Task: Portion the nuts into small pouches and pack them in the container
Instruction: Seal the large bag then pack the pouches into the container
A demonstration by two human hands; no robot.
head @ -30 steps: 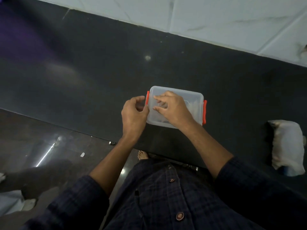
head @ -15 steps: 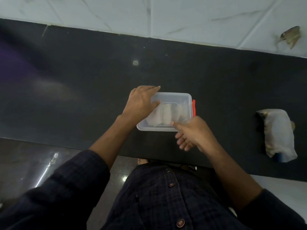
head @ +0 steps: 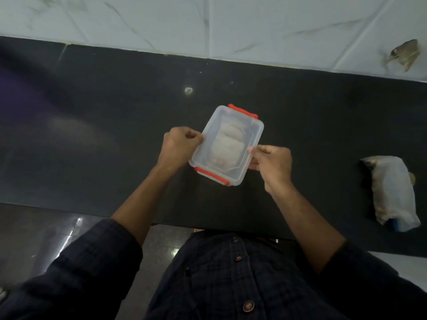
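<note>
The container (head: 226, 144), a clear plastic box with an orange clip at each short end, sits just above the middle of the frame on the dark worktop (head: 92, 135), turned so its long axis runs from lower left to upper right; through the lid pale rounded pouches (head: 227, 144) show, lying in a row, though how many there are and whether nuts fill them is too blurred to tell; the left hand (head: 179, 146) grips the box's left long edge with its fingers curled in, and the right hand (head: 271, 161) pinches the right long edge, thumb on top and fingers tucked under; whether the box rests on the worktop or is lifted just clear of it cannot be told. Half a second ago the box lay square across the frame with the left hand flat on its lid and the right hand off at its near corner; a second ago both hands worked at the left clip; now it is turned and held from both sides, which suggests the lid is closed and the packing is nearly or fully done. At the right edge of the frame a pale, lumpy bag (head: 390, 192) lies well apart from the box, its contents hard to make out; pale marble tiles (head: 208, 24) run along the top; the dark checked shirt (head: 231, 285) fills the bottom and hides the near edge of the worktop.
</note>
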